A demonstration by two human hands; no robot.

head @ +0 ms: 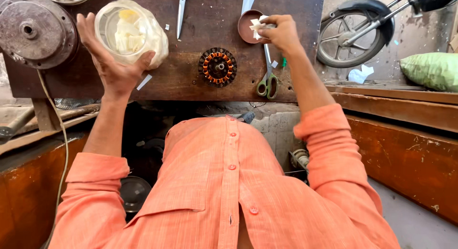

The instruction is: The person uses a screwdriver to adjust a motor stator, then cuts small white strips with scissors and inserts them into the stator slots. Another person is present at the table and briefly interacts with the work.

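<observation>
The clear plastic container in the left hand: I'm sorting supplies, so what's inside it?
Inside the clear container, held by the left hand, are pale white and yellowish paper-like pieces. Its cloudy wall and the fingers hide the bottom.

Orange shirt (224, 191), thin woven cloth with fine vertical slub lines. Front placket runs down the middle, small matching orange buttons (232, 166) in a row, four visible. Open collar edge at far end. Seam or pocket line on the left chest. Long sleeves (98, 175) pushed up to the elbows, bunched cuffs. Forearms and hands bare, no rings or watch visible.
</observation>
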